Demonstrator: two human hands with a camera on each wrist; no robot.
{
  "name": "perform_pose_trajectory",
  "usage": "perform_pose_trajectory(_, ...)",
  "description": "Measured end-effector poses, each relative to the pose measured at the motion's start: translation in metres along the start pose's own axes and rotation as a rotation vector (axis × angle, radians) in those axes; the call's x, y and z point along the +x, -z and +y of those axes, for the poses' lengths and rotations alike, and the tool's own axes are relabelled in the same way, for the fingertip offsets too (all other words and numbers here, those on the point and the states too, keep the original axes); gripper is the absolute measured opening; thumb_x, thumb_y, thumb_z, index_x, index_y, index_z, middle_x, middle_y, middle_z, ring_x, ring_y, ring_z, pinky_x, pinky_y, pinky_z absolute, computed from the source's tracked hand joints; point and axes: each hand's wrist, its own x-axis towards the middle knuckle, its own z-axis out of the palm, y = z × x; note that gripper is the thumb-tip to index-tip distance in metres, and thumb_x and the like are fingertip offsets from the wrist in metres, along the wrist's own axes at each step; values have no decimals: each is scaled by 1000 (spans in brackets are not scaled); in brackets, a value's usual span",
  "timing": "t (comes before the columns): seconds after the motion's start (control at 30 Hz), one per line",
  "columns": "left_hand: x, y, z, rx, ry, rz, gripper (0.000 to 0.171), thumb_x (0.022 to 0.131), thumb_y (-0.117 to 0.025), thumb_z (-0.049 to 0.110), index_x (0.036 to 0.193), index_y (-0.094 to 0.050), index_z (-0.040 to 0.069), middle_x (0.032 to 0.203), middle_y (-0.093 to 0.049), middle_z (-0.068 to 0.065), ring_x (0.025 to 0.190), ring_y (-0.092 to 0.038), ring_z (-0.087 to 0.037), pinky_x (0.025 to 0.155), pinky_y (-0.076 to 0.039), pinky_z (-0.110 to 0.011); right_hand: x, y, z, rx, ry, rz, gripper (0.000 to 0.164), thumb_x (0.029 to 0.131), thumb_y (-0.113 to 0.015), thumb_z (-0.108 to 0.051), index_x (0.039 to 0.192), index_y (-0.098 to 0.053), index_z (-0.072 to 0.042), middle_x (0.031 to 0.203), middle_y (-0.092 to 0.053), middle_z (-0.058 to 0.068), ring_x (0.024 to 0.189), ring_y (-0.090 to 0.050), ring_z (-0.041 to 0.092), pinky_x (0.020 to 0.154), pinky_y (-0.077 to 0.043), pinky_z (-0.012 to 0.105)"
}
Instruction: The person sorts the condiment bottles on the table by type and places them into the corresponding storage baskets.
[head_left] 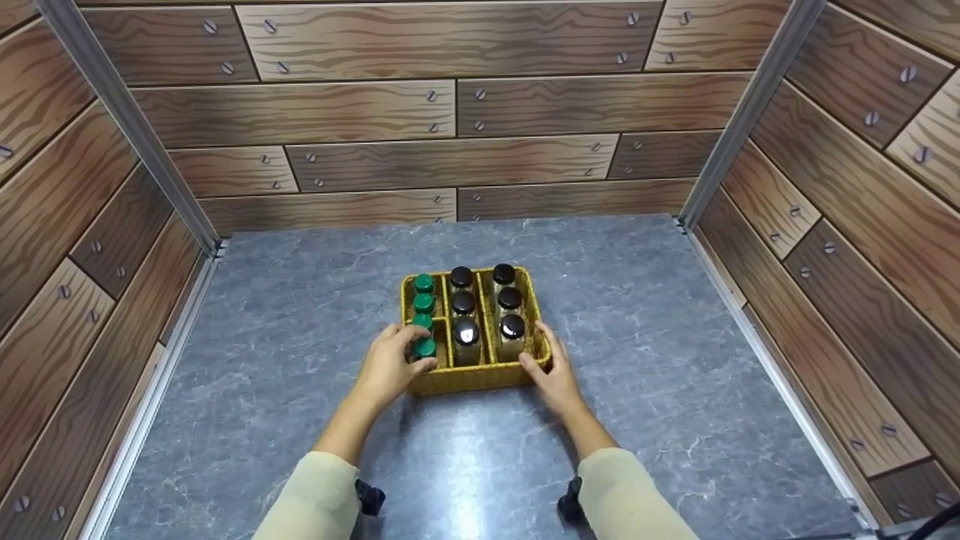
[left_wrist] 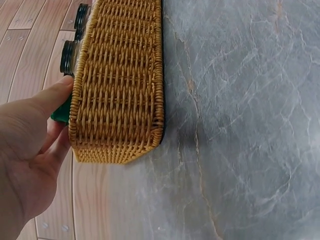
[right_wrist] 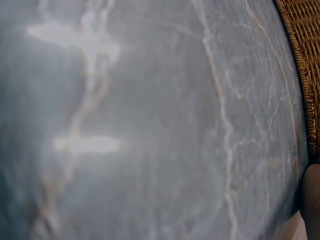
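A yellow-brown wicker basket (head_left: 472, 379) sits on the grey marbled surface, split by dividers into compartments. Its left column holds several green-capped bottles (head_left: 424, 283). Black-lidded glass jars (head_left: 463, 302) fill the middle and right columns. At the front left corner, my left hand (head_left: 386, 365) has thumb and fingers around the nearest green cap (head_left: 424, 347); the left wrist view shows this thumb beside the woven rim (left_wrist: 75, 110). My right hand (head_left: 556, 379) grips the basket's front right corner, thumb at the front rim, fingers along the right side. In the right wrist view only part of that hand (right_wrist: 311, 192) shows.
Wood-patterned panels (head_left: 450, 109) enclose the back and both sides, with metal posts (head_left: 724, 157) in the back corners. Grey marbled surface (head_left: 645, 300) stretches around the basket. Dark devices (head_left: 369, 497) are worn at both wrists.
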Motion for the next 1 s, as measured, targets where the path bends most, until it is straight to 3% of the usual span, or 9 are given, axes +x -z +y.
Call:
perform_pose_trajectory(0.2, 0, 5, -2, 1, -29, -41, 41, 85, -93, 14, 122, -75, 13, 114, -72, -12, 100, -67, -29, 91, -58, -49, 1, -2, -1, -15, -28, -15, 74, 101, -75, -33, 166, -41, -27, 174, -30, 25, 158, -33, 57, 122, -25, 82)
perform_pose_trajectory(0.47, 2, 2, -3, 4, -20, -18, 42, 86, -92, 14, 125, -75, 10, 116, -71, -14, 107, -69, -34, 93, -60, -51, 3, -1, 0, -20, -4, -12, 73, 101, -74, -32, 166, -41, -25, 175, -31, 25, 159, -32, 55, 124, -23, 81)
perform_pose_trajectory(0.77, 4, 3, -1, -37, -24, -23, 46, 86, -92, 10, 129, -74, 9, 119, -67, -12, 101, -68, -26, 87, -61, -42, 8, 1, 4, 16, 42, -3, 70, 100, -75, -23, 163, -45, -16, 172, -36, 26, 160, -33, 52, 129, -22, 74)
perform_pose_trajectory(1.0, 0, 7, 3, -42, -61, -65, 50, 87, -91, 10, 134, -72, 10, 121, -66, -11, 98, -68, -28, 83, -59, -38, 5, 10, 3, 74, 9, -31, 74, 99, -78, -16, 164, -43, -15, 172, -35, 26, 160, -34, 50, 131, -23, 69)
